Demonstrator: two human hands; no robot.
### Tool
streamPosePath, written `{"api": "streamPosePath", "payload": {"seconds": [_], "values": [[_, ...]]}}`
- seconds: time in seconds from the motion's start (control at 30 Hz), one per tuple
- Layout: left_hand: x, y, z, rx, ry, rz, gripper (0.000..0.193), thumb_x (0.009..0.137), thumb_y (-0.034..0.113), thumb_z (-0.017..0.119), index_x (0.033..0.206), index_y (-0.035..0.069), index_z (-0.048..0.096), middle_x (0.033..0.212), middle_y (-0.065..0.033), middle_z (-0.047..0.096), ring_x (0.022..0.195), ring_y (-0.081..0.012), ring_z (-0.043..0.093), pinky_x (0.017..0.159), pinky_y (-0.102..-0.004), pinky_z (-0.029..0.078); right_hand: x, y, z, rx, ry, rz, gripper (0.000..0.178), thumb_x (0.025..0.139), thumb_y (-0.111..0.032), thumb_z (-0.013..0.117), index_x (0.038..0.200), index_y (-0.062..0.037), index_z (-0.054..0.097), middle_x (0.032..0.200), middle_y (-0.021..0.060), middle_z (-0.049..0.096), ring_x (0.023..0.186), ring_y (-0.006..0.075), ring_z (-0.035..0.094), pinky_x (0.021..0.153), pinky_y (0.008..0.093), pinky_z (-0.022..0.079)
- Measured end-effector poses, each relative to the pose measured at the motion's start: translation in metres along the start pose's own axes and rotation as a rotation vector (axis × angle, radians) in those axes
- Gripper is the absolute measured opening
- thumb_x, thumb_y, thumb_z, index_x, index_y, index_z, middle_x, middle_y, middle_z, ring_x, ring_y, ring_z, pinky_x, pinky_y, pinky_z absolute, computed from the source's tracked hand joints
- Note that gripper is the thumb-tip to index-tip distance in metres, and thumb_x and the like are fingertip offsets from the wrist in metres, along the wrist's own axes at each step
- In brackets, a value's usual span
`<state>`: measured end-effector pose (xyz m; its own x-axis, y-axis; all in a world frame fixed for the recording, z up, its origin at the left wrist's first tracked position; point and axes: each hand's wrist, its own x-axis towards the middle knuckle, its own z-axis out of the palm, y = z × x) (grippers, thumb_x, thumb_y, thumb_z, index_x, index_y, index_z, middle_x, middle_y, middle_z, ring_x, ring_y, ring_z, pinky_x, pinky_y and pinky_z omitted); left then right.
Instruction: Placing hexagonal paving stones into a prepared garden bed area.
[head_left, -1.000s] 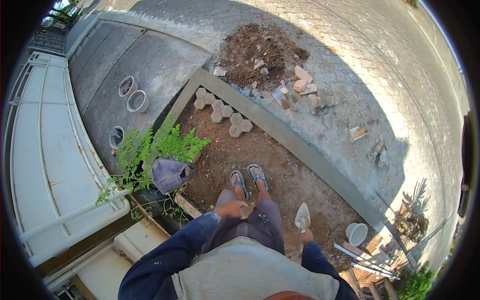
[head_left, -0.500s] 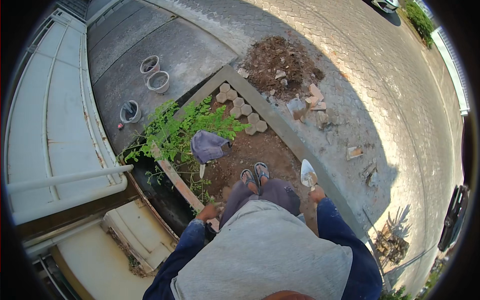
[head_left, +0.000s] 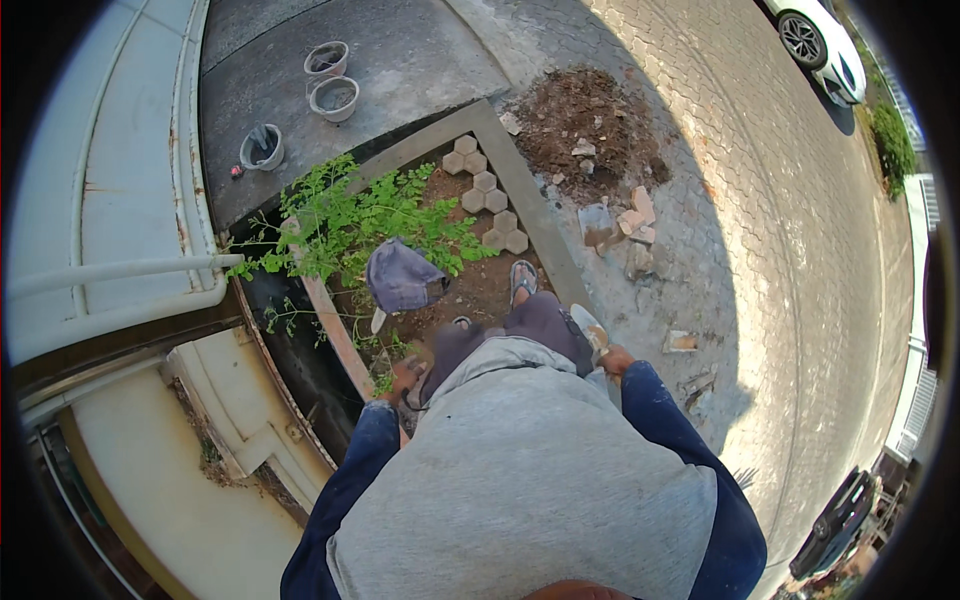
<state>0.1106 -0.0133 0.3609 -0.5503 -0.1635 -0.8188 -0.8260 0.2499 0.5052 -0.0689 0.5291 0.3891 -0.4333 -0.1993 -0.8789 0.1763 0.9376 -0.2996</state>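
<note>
My right hand [head_left: 616, 360] is closed round the handle of a trowel [head_left: 588, 322], its pale blade pointing away from me beside my right thigh, over the concrete kerb [head_left: 550, 235]. By my left thigh, low near the brick-edged border [head_left: 340, 340], is my left hand [head_left: 407, 376]; its fingers are blurred and I cannot make out whether they hold anything. A faded purple cap [head_left: 400, 275] hangs in a leafy green plant [head_left: 380, 220], ahead of my left hand.
Hexagonal pavers [head_left: 485, 195] lie in clusters on the soil along the kerb. Beyond it are a soil heap [head_left: 585, 120] and broken bricks [head_left: 638, 215]. Several buckets [head_left: 334, 98] stand on the concrete slab. A white metal gate [head_left: 130, 150] is at left, a parked white car [head_left: 825, 50] far right.
I have stepped forward, one sandalled foot ahead of the other. The trowel and my right hand have come closer to my thigh, and the view has shifted.
</note>
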Motion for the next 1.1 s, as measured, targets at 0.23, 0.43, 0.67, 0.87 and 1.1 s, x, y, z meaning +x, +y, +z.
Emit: {"api": "streamPosePath", "payload": {"seconds": [0.23,0.43,0.67,0.87,1.1], "values": [[-0.015,0.12,0.041,0.163,0.159,0.002,0.062,0.09,0.043,0.068,0.137,0.005,0.057,0.124,-0.0221,0.067,0.115,-0.0373,0.064,0.1,-0.0416,0.048,0.012,0.051,-0.12,0.255,-0.012,0.166,0.025,0.081,-0.019,0.074,0.083,0.0049,0.066,0.069,0.0125,0.065,0.056,0.0225,0.063,0.051,0.04,0.051],[-0.01,0.147,0.056,0.172,0.158,-0.059,0.064,0.091,0.044,0.064,0.139,0.002,0.055,0.137,-0.0217,0.059,0.128,-0.0346,0.056,0.106,-0.0389,0.043,0.023,0.041,-0.168,0.206,0.011,0.171,0.024,0.081,-0.017,0.075,0.083,0.0058,0.067,0.069,0.0119,0.065,0.055,0.0224,0.063,0.052,0.039,0.051],[0.001,0.159,0.052,0.074,0.227,-0.018,0.065,0.09,0.042,0.065,0.137,-0.002,0.055,0.131,-0.0267,0.061,0.122,-0.0386,0.059,0.102,-0.0407,0.045,0.046,0.039,-0.175,-0.015,-0.101,0.016,0.026,0.08,-0.023,0.072,0.089,0.002,0.073,0.075,0.0125,0.072,0.062,0.0239,0.07,0.057,0.0354,0.054],[0.017,0.121,0.051,-0.202,0.31,-0.073,0.057,0.087,0.027,0.067,0.133,-0.004,0.057,0.113,-0.023,0.07,0.098,-0.031,0.069,0.085,-0.0371,0.052,0.127,0.014,-0.202,-0.434,-0.154,-0.283,0.033,0.076,-0.026,0.074,0.094,0.0003,0.073,0.085,0.0179,0.073,0.073,0.0322,0.072,0.067,0.0421,0.055],[0.068,0.069,0.07,-0.197,0.185,-0.046,0.043,0.09,0.022,0.063,0.127,0.002,0.061,0.109,-0.0128,0.07,0.092,-0.019,0.065,0.078,-0.0343,0.05,0.165,-0.187,-0.291,-0.468,-0.041,-0.203,0.038,0.073,-0.025,0.074,0.102,-0.0004,0.071,0.108,0.0251,0.069,0.107,0.0407,0.064,0.089,0.0471,0.052]]}}
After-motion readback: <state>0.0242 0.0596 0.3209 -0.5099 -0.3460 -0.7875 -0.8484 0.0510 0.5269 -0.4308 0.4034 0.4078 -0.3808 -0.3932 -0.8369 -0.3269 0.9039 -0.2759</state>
